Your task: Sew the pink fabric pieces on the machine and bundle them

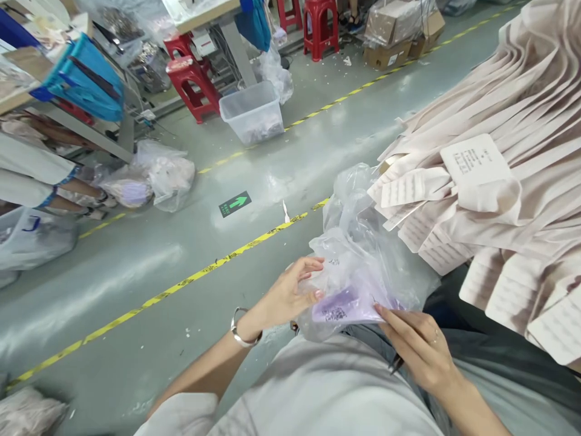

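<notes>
A lilac, smooth-looking piece [351,303] with dark print on it lies at my lap, inside or against a clear plastic bag [363,242]; I cannot tell which. My right hand [420,345] pinches the lilac piece's right edge between thumb and fingers. Below that palm, a small dark pointed tool [396,363] pokes out, mostly hidden. My left hand [293,290], with a silver bangle at the wrist, is at the bag's left side. Its fingers and thumb are apart, with nothing gripped between them.
Many pale beige fabric strips with printed labels [476,160] hang at the right. Yellow-black tape [195,275] crosses the floor. Beyond stand a clear plastic bin [252,112], red stools [193,85], filled bags [170,175] and worktables. A person's legs [36,169] show at left.
</notes>
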Tool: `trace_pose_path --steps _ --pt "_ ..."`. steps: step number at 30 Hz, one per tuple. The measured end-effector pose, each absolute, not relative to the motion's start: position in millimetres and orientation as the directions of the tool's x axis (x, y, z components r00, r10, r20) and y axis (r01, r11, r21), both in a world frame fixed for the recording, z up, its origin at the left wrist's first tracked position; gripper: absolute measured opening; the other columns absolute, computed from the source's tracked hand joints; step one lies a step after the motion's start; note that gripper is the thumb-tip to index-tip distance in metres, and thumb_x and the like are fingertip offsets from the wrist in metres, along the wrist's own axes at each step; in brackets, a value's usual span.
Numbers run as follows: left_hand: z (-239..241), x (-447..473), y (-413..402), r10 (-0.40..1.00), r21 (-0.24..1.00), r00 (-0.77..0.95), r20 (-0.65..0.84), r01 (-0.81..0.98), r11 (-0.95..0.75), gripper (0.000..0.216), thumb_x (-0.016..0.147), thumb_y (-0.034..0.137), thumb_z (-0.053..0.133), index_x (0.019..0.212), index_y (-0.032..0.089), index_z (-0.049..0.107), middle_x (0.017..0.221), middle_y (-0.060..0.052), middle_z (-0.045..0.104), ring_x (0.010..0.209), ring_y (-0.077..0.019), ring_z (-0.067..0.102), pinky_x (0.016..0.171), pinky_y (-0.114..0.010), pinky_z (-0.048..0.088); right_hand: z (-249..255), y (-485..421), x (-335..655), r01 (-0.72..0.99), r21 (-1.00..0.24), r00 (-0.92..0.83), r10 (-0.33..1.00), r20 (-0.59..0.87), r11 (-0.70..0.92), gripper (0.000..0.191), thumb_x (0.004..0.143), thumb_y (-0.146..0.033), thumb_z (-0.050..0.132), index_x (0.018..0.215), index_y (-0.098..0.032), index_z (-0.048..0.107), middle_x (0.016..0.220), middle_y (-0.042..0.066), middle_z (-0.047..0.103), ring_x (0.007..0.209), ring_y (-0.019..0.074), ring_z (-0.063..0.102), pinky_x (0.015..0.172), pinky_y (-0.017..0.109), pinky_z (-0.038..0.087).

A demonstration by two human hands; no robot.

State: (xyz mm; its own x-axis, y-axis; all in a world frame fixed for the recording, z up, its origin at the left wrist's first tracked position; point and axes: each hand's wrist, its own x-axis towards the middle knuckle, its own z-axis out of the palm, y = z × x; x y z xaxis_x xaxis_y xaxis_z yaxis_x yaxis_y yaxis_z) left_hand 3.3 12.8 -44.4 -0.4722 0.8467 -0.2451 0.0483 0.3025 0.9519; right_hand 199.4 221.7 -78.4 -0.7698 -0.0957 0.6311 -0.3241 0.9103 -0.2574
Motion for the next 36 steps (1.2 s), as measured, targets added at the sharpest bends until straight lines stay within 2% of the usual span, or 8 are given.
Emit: trace_pose_path --steps 6,12,17,21,24,30,33,36 --pt "-48.4 17.7 6.2 0.771 0.805 -0.434 -0.467 0.153 0.574 0.061 0.074 0.049 0.079 0.120 0.025 0.046 0.135 -0.008 0.050 0.123 -0.0259 0.050 0.104 -0.044 0.043 -71.7 214.2 195.8 -0.347 -0.215 -0.748 -0.131 0.651 0.913 0.018 0.088 0.001 0.057 0.087 -0.015 0.065 0.097 0.007 0.076 0.082 0.0165 0.064 0.071 0.031 0.047" --pt "-48.6 22.6 11.4 0.735 0.747 -0.500 -0.458 0.231 0.623 0.010 0.081 0.022 0.062 0.091 0.021 0.063 0.095 -0.001 0.067 0.090 -0.0185 0.059 0.082 -0.031 0.046 -71.0 204.1 199.4 -0.420 -0.126 -0.701 -0.233 0.674 0.899 0.021 0.090 -0.002 0.053 0.080 -0.016 0.066 0.097 0.003 0.077 0.080 0.0143 0.062 0.070 0.031 0.044" --pt "-37.7 25.2 14.1 0.659 0.898 -0.620 -0.426 -0.203 0.390 0.006 0.077 0.015 0.057 0.081 0.019 0.060 0.093 -0.002 0.069 0.092 -0.0174 0.063 0.083 -0.027 0.047 -74.1 208.8 202.7 -0.403 -0.140 -0.707 -0.211 0.675 0.904 0.022 0.085 -0.001 0.055 0.076 -0.019 0.065 0.104 0.003 0.076 0.081 0.0147 0.062 0.075 0.031 0.046" --pt "-31.3 26.5 17.7 0.661 0.824 -0.574 -0.483 -0.553 0.122 0.013 0.070 0.010 0.061 0.080 0.017 0.057 0.093 -0.003 0.068 0.084 -0.0144 0.063 0.074 -0.023 0.046 -77.1 216.7 198.3 -0.407 -0.108 -0.679 -0.221 0.700 0.907 0.022 0.079 0.003 0.065 0.082 -0.019 0.068 0.104 0.005 0.076 0.079 0.0159 0.064 0.071 0.029 0.050" --pt "-29.7 24.9 20.4 0.694 0.784 -0.531 -0.487 -0.615 0.080 0.015 0.072 0.010 0.065 0.080 0.017 0.054 0.100 -0.005 0.068 0.089 -0.0162 0.063 0.079 -0.026 0.047 -77.3 219.1 193.5 -0.335 -0.161 -0.677 -0.119 0.726 0.928 0.027 0.074 0.006 0.071 0.085 -0.018 0.067 0.099 0.004 0.077 0.078 0.0159 0.066 0.072 0.029 0.053" --pt "-23.8 17.1 17.2 0.700 0.983 -0.694 -0.168 -0.069 0.168 0.037 0.080 0.014 0.067 0.113 0.024 0.053 0.129 -0.007 0.054 0.126 -0.0223 0.048 0.105 -0.038 0.037 -78.9 226.4 191.3 -0.279 -0.233 -0.651 -0.005 0.759 0.931 0.028 0.074 0.008 0.069 0.078 -0.018 0.064 0.097 0.001 0.076 0.074 0.0127 0.065 0.070 0.026 0.054" --pt "-15.3 11.3 16.4 0.748 0.974 -0.664 0.009 0.176 0.144 0.033 0.087 0.023 0.066 0.118 0.025 0.054 0.129 -0.008 0.052 0.125 -0.0231 0.047 0.109 -0.040 0.034 -84.4 229.0 198.0 -0.303 -0.208 -0.651 -0.043 0.758 0.930 0.028 0.071 0.009 0.071 0.076 -0.018 0.064 0.097 0.000 0.076 0.075 0.0124 0.066 0.070 0.025 0.053" --pt "-8.5 4.8 18.3 0.833 0.944 -0.553 0.035 0.293 0.155 0.030 0.088 0.036 0.070 0.112 0.023 0.059 0.125 -0.009 0.055 0.119 -0.0235 0.049 0.106 -0.039 0.037 -91.8 229.8 211.3 -0.337 -0.189 -0.670 -0.093 0.737 0.922 0.028 0.074 0.003 0.072 0.087 -0.021 0.069 0.097 -0.002 0.076 0.079 0.0139 0.068 0.073 0.025 0.054"
